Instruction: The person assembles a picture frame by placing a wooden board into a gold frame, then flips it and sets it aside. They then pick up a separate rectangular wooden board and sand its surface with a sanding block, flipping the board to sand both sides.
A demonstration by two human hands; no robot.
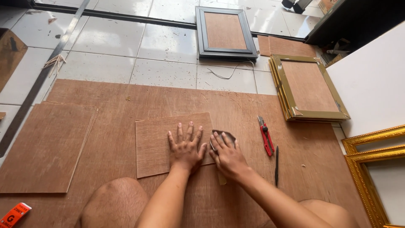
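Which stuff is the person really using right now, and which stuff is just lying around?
In use:
left hand flat on the small board
right hand on a dark scrap
big sheet underneath

Lying about:
red cutter
black pen
board stack
black frames
green-gold frames
gold frames

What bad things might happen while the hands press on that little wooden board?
The left hand lies flat on the small board, fingers spread near its right edge, where the right hand presses a small dark piece. If that piece slips, it might scrape those fingers. The red utility knife lies close beside the right hand; whether its blade is out cannot be told, so a careless reach could mean a cut.
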